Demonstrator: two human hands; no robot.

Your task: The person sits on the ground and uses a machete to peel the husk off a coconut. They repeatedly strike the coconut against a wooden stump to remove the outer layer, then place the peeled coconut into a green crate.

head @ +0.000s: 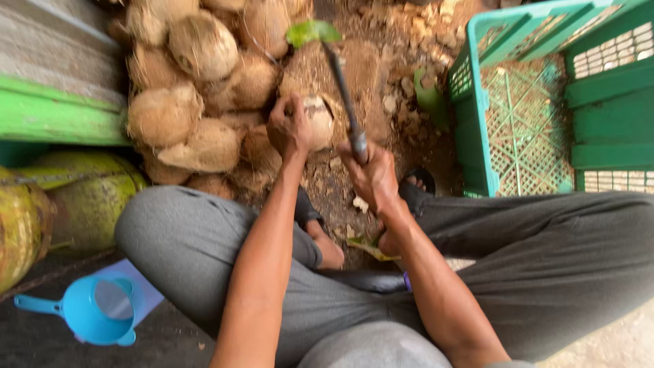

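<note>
My left hand (289,127) grips a husked brown coconut (318,120) and holds it steady against a worn block of wood (361,71). My right hand (371,174) is closed around the handle of a long dark blade (343,88), raised just right of the coconut. The blade's tip carries a green patch (311,31). Both forearms reach out over my grey trousers; I sit with my knees spread.
A heap of husked coconuts (197,95) lies at the upper left. A green plastic crate (545,109) stands at the right. Green unhusked coconuts (75,197) and a blue strainer funnel (95,310) are at the lower left. Husk scraps litter the ground.
</note>
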